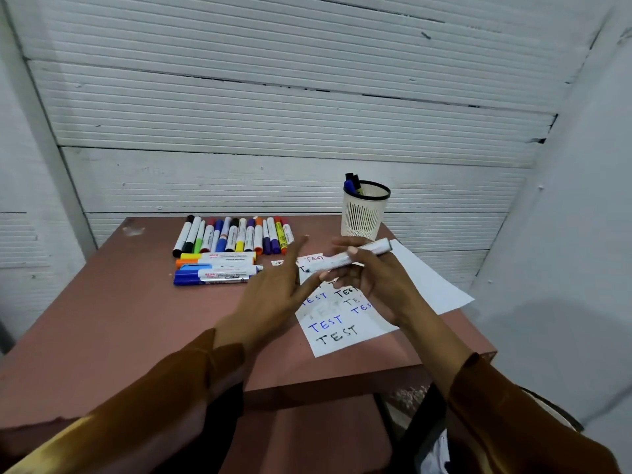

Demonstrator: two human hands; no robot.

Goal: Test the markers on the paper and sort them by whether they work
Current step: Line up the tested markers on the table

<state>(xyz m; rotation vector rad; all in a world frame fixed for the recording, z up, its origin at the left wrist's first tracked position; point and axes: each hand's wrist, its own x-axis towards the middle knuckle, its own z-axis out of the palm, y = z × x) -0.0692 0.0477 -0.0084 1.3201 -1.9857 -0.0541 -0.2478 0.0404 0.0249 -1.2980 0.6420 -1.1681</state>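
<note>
My right hand holds a white marker with a dark cap, level above the paper, fingers curled round its barrel. My left hand hovers just left of it with straight fingers, its fingertips near the marker's left end. The paper carries several "TEST" words in blue, black and red. A row of several markers lies at the table's far side. Several more markers lie crosswise in front of that row.
A white slotted pen cup with a few markers in it stands at the table's far right. A second blank sheet lies under the written one, reaching the right edge. The reddish-brown table ends against a white panelled wall.
</note>
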